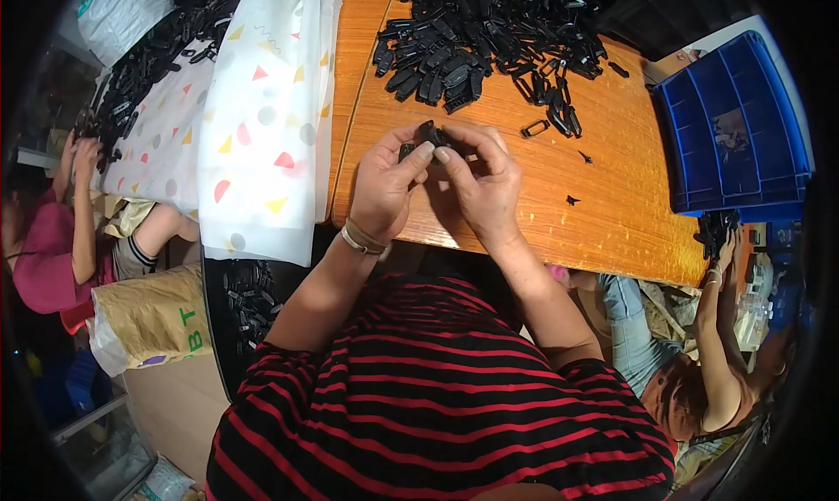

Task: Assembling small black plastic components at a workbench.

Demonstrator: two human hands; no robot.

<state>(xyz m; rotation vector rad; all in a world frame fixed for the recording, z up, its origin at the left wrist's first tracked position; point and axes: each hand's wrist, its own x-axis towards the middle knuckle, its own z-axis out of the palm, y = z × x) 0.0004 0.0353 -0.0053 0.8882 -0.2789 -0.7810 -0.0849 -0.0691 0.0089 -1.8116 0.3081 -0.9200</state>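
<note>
Both my hands are raised over the near edge of the orange wood table, close together. My left hand point(383, 179) pinches a small black plastic part point(429, 135) from the left, and my right hand point(489, 179) grips it from the other side. The thumbs meet at its lower end, and fingers cover much of it, so its full shape is hidden. Beyond the hands lies a large heap of black plastic parts point(441, 59), many long and rounded. Several open, frame-like black pieces point(558, 107) lie loose at the heap's right edge.
Two tiny black bits point(585, 157) lie on the table point(612, 230) to the right. A blue plastic crate point(686, 164) stands at the right edge. White patterned sheeting point(262, 90) covers the left side. One co-worker point(52, 269) sits at left, another point(690, 387) at right, handling black parts.
</note>
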